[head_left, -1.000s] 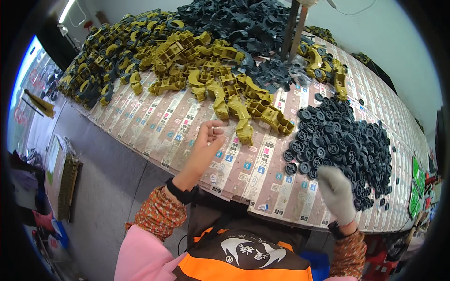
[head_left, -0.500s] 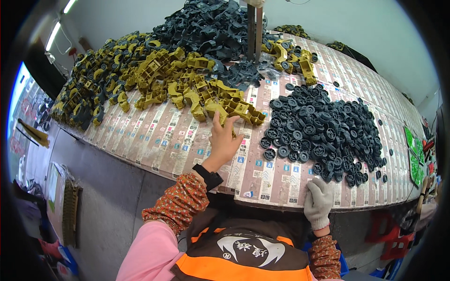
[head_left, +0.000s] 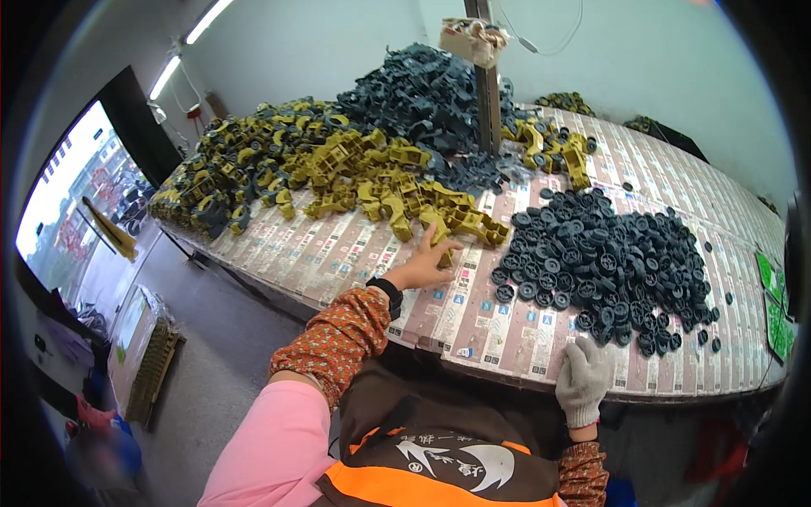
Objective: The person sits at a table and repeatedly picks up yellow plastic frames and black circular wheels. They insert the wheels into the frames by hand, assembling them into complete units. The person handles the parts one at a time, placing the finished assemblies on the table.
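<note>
At the near edge of a heap of yellow plastic toy car bodies [head_left: 397, 190], my bare left hand [head_left: 422, 264] grips one yellow toy car body [head_left: 441, 239] between forefinger and thumb. Part of that piece is hidden behind the fingers. A black band circles my left wrist. My right hand [head_left: 583, 376], in a pale knitted glove, rests at the table's front edge with its fingers curled together. Whatever it may hold is out of sight. Just beyond the glove spreads a pile of small dark toy wheels [head_left: 604, 253].
Dark plastic parts [head_left: 422, 93] are heaped at the back, beside a metal post [head_left: 487, 110]. Yellow bodies with dark parts fitted [head_left: 245, 160] cover the table's left end. Several more yellow pieces [head_left: 577, 160] lie right of the post. Printed sheeting covers the table [head_left: 498, 338].
The whole view has shifted, so the table sits lower and farther right in the picture. My left hand remains at the same edge of the yellow heap; my right stays at the table edge.
</note>
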